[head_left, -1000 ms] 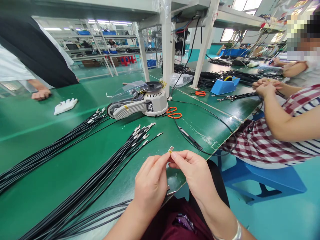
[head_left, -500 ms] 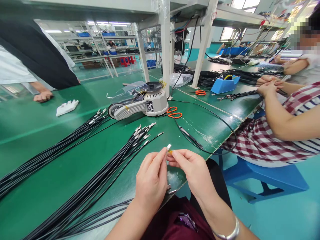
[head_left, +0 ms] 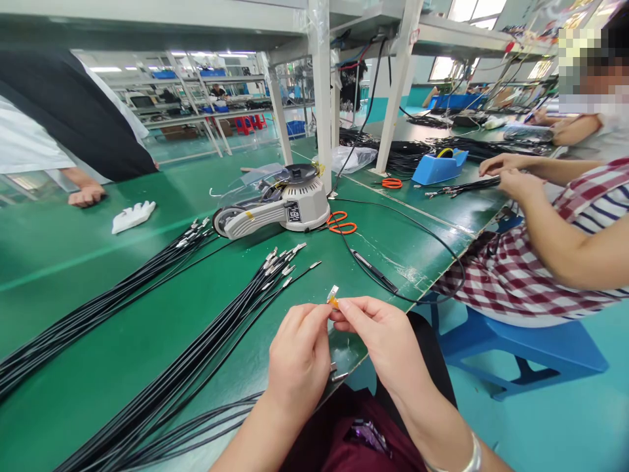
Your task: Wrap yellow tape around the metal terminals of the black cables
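My left hand (head_left: 299, 347) is closed in a pinch just below a cable's silver connector (head_left: 333, 292), which sticks up above the fingertips. A small piece of amber tape (head_left: 335, 303) lies at the connector's base. My right hand (head_left: 381, 331) pinches at this tape from the right, its fingertips meeting those of the left. The cable itself is mostly hidden by my hands. To the left, a bundle of black cables (head_left: 216, 331) with silver connector ends lies on the green table (head_left: 162, 275). More connector ends show under my left hand at the table edge.
Beyond my hands stand a grey tape dispenser (head_left: 307, 206), orange-handled scissors (head_left: 343, 224) and a black utility knife (head_left: 374, 271). Farther left lie another cable bundle (head_left: 122, 295) and a white glove (head_left: 133, 216). A co-worker's hands (head_left: 515, 177) hold cables at right, near a blue tape holder (head_left: 437, 169).
My fingertips have shifted slightly, and more of the amber tape and connector now shows above them. The co-worker's hands at right have moved apart and a little left.
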Demonstrator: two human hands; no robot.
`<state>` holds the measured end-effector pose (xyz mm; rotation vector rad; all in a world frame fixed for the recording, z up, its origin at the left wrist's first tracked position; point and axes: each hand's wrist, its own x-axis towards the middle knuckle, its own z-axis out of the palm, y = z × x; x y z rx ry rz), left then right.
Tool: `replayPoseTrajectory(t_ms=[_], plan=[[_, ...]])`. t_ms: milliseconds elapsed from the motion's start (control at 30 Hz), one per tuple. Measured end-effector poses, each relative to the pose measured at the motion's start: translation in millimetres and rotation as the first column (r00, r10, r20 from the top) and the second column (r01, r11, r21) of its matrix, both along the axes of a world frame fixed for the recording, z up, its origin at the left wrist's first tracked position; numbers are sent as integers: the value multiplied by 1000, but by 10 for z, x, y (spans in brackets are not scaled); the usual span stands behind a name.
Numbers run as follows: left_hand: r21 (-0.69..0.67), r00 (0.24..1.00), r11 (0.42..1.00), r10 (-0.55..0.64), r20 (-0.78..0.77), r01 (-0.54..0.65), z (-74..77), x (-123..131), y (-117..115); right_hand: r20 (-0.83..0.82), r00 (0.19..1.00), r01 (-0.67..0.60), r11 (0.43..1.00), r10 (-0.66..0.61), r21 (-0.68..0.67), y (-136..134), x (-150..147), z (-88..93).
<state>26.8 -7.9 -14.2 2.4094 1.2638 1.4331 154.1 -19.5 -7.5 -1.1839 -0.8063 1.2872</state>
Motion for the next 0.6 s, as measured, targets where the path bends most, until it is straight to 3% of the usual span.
replayPoseTrajectory(t_ms=[600], plan=[[121, 999, 993, 20, -37, -16, -34, -17, 27, -9, 1000, 0, 1000, 0, -9, 37, -19, 82]])
